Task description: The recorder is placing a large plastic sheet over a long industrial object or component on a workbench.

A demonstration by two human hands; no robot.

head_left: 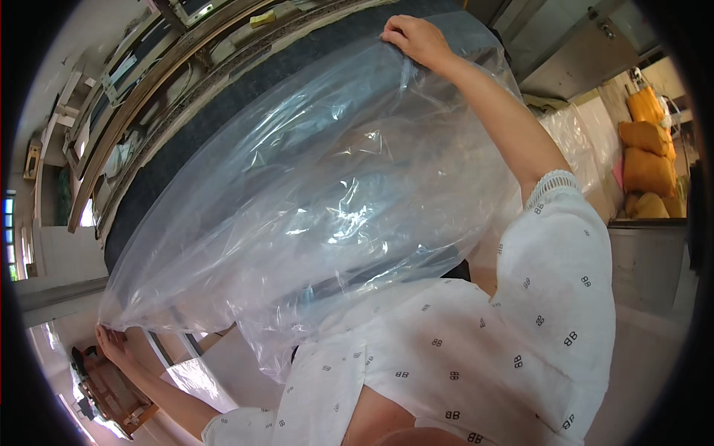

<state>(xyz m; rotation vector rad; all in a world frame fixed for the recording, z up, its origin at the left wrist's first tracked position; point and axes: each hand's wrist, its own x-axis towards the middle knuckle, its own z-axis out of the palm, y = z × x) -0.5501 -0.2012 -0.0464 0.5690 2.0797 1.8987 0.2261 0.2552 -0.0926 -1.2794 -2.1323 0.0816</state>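
Note:
A large clear plastic sheet [312, 201] spreads between my two arms, wrinkled and shiny, and hangs down over my front. My right hand [418, 41] pinches its far edge at the upper middle, arm stretched forward. Out at the lower left, my left hand [111, 340] grips the sheet's left corner, the fingers partly covered by the film. Beneath the plastic lies a dark padded surface [171, 175], visible along its far and left sides. Whether the sheet is a single layer or a bag, I cannot tell.
Long wooden rails [141, 97] run along the far side, with a small yellow block [262, 18] on them. Orange-yellow bundles [647, 145] are stacked at the right, near more clear plastic [573, 137]. A brown wooden stool-like piece [111, 386] stands at the lower left.

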